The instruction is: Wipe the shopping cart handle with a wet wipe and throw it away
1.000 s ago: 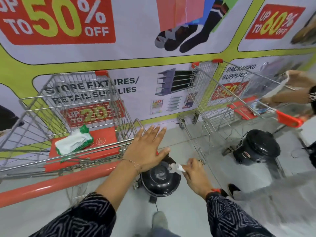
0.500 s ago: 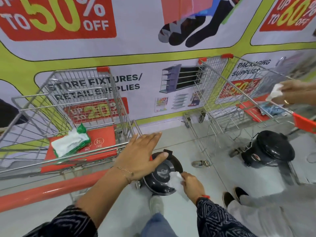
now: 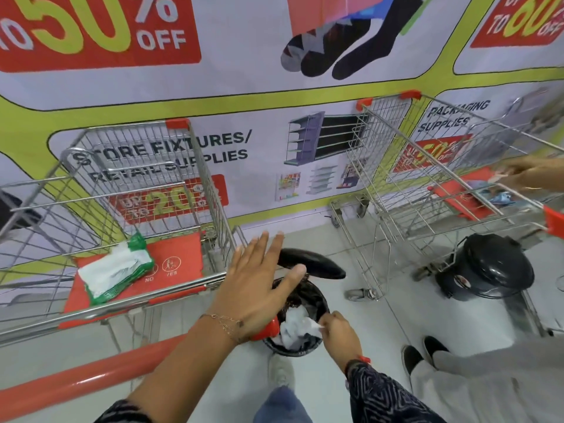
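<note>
Now the bin lid is flipped up. The wipe is pinched by the right hand over the bin; the left hand is spread flat. It should be dropped well inside.

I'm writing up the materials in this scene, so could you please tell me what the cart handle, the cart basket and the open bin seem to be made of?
Cart handle: likely glossy orange-red plastic, with a bright streak of glare.
Cart basket: bare silvery metal wire, shiny, welded into a grid.
Bin: glossy black, plastic or coated metal; the sheen alone cannot settle which.
</note>
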Demonstrator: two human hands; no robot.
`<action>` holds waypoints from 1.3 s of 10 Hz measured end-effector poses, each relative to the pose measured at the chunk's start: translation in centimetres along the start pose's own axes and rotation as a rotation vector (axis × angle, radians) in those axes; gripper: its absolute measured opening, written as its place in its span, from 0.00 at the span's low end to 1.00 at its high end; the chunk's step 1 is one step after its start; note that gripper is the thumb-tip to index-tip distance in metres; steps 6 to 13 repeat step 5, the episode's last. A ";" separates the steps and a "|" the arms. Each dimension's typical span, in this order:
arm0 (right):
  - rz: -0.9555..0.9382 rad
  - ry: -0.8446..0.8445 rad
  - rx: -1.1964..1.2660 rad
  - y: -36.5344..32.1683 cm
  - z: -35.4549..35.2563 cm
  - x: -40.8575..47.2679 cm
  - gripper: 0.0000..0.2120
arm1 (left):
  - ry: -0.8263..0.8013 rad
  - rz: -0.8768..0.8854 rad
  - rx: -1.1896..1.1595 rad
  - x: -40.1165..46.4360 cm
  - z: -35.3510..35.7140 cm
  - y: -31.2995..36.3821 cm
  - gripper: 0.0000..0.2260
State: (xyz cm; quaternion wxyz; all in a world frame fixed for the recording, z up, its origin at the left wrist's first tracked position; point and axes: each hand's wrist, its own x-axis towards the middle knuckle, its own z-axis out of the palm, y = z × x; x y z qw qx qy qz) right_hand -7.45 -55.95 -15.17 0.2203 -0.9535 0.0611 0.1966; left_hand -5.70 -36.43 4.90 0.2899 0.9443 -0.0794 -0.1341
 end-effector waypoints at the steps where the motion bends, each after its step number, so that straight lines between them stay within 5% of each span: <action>1: 0.031 -0.001 0.018 -0.6 0.5 1.4 0.09 | 0.011 -0.020 -0.105 -0.3 -0.4 0.1 0.31; 3: -0.035 -0.198 -0.012 -0.4 1.0 4.3 0.23 | 0.014 -0.035 -0.108 0.0 -0.2 0.3 0.31; 4: -0.025 -0.246 -0.051 0.0 0.8 4.5 0.21 | -0.001 -0.053 -0.094 0.0 -0.2 0.4 0.37; 13: -0.089 -0.158 -0.033 -0.8 0.0 4.9 0.18 | 0.001 -0.063 -0.084 0.2 -0.3 0.4 0.39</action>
